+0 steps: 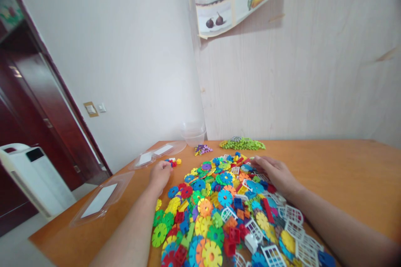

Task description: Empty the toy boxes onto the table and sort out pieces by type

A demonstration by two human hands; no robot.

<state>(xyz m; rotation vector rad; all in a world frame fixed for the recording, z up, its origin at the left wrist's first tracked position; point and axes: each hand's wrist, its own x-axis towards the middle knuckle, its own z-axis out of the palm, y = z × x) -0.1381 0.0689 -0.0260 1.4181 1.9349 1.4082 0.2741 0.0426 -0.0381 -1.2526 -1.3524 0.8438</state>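
My left hand (160, 175) is at the left of the table with its fingers curled together. Just past its fingertips lies a small group of red, blue and yellow building blocks (178, 161); what the fingers hold, if anything, is hidden. My right hand (275, 173) rests at the far right side of a large mixed heap, fingers stretched over it and nothing visible in them. Within the heap are slotted plastic discs (205, 207) in several colours, a red block (234, 235) among other blocks, and white lattice window pieces (254, 230).
Behind the heap are a green pile of small pieces (246, 144), a purple and yellow pile (203, 149) and clear plastic tubs (193, 134). Clear lids with white labels (100, 200) lie along the left table edge. A wall stands behind the wooden table (354, 167).
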